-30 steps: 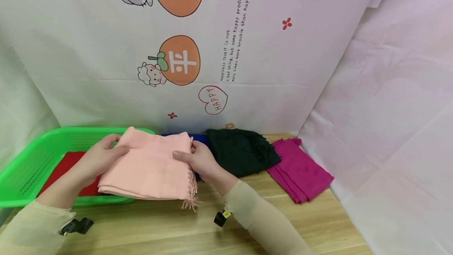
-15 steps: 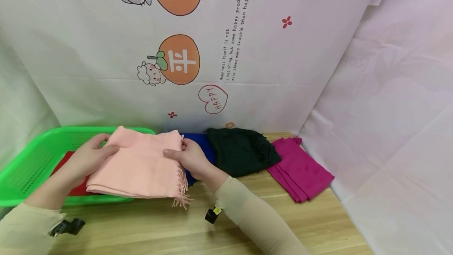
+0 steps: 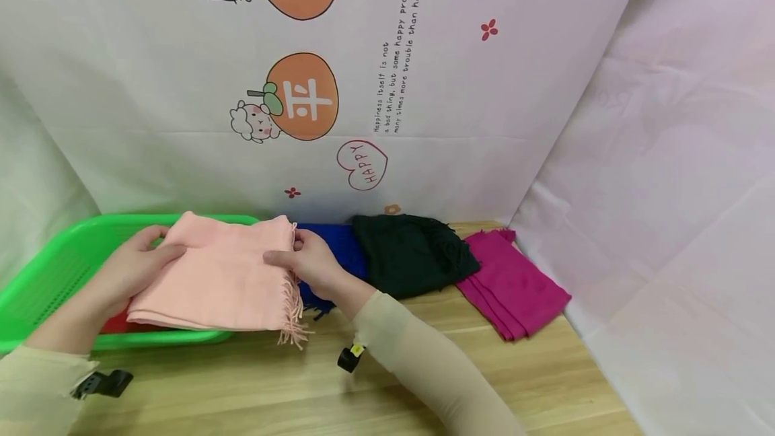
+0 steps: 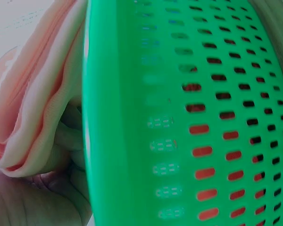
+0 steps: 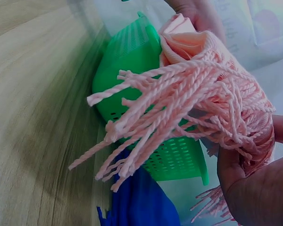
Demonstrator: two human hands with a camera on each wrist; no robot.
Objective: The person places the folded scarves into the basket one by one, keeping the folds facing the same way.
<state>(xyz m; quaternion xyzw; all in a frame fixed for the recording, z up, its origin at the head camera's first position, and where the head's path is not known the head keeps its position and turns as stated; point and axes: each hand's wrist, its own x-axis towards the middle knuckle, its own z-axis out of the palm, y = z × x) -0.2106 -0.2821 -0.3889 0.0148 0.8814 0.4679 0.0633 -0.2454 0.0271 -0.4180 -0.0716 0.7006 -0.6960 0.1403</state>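
Observation:
A folded pink scarf (image 3: 214,271) with a fringe along its right edge is held up between both hands, over the green basket (image 3: 63,274). My left hand (image 3: 132,268) grips its left side, thumb on top and fingers underneath. On the fringed side, my right hand (image 3: 317,264) pinches it with the thumb on top. In the right wrist view the scarf's twisted tassels (image 5: 179,89) hang down beside the basket. Red cloth (image 3: 118,323) shows inside the basket, mostly hidden beneath the scarf. Through the slots in the left wrist view, more red cloth (image 4: 205,174) appears.
Right of the basket lies a blue scarf (image 3: 342,251), partly behind my right hand. A dark green fringed scarf (image 3: 412,258) overlaps its side, and a folded magenta scarf (image 3: 514,288) lies further right. A printed white backdrop (image 3: 448,86) rises behind the wooden table (image 3: 363,402).
Both hands have carried the pink scarf left, further over the basket. More of the blue scarf is uncovered, and less of the red cloth shows.

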